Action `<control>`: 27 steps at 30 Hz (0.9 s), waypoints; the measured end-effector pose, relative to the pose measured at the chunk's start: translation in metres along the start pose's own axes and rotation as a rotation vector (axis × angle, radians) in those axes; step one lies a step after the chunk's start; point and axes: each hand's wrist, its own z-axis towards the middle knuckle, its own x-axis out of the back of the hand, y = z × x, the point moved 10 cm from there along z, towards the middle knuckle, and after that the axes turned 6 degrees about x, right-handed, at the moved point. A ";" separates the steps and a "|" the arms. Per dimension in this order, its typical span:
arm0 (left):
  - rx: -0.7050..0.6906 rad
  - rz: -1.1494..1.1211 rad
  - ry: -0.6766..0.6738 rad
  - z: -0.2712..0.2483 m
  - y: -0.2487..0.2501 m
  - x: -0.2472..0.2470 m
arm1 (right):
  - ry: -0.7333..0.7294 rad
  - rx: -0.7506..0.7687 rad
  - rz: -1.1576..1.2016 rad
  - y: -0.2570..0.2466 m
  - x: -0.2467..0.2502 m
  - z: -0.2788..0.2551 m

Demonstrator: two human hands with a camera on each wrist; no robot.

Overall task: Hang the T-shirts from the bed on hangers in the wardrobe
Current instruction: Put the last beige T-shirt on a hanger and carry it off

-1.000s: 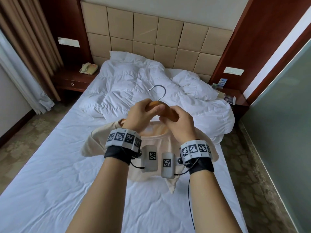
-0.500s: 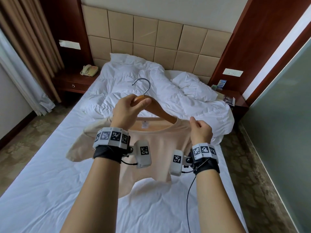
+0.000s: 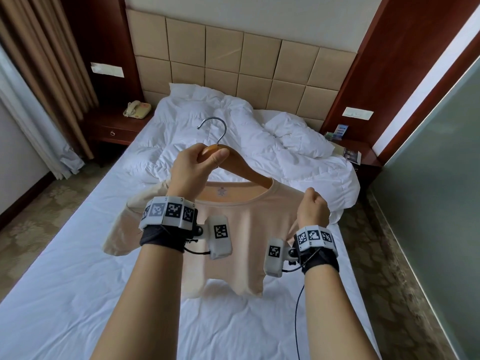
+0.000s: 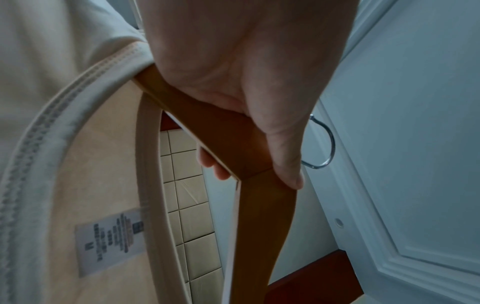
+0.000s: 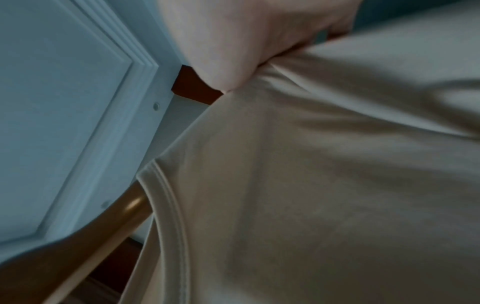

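Pale peach cotton, soft and faintly ribbed at the collar, is what we are holding up above the bed (image 3: 65, 268): the T-shirt (image 3: 241, 229) is hanging in the air over the smooth white sheet, its hem clear of the mattress. We are gripping the wooden hanger (image 3: 249, 170) at its crown with our left hand (image 3: 193, 170), fingers (image 4: 218, 166) curled round the varnished, gently curved bar and the thumb lying along its top edge. Its chrome hook (image 3: 215, 128) is rising above that hand in a rounded question-mark shape. One arm of the hanger is slanting down into the neckline, where a white printed label (image 4: 111, 240) is sewn inside the back of the collar.

Our right hand (image 3: 313, 206) is closed on the shirt's shoulder, pinching a fold of the fabric beside the end of that hanger arm; in the right wrist view the cloth is bunching into soft creases under the thumb.

Beyond the T-shirt, toward the head of the bed, a crumpled white duvet (image 3: 233, 141) is lying in puffy folds below a padded headboard (image 3: 241, 63) of square tan panels. Left of the bed a cream telephone (image 3: 137, 109) is sitting on a dark red wooden nightstand (image 3: 117, 126).
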 end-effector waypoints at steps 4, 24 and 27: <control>0.022 -0.008 -0.028 0.001 -0.002 -0.007 | -0.009 0.244 -0.118 -0.029 0.000 -0.002; 0.043 0.239 -0.026 -0.014 0.003 -0.027 | -0.249 0.566 -0.119 -0.088 -0.008 -0.050; 0.197 0.387 -0.052 -0.016 -0.022 -0.019 | -0.171 0.574 -0.123 -0.083 0.008 -0.047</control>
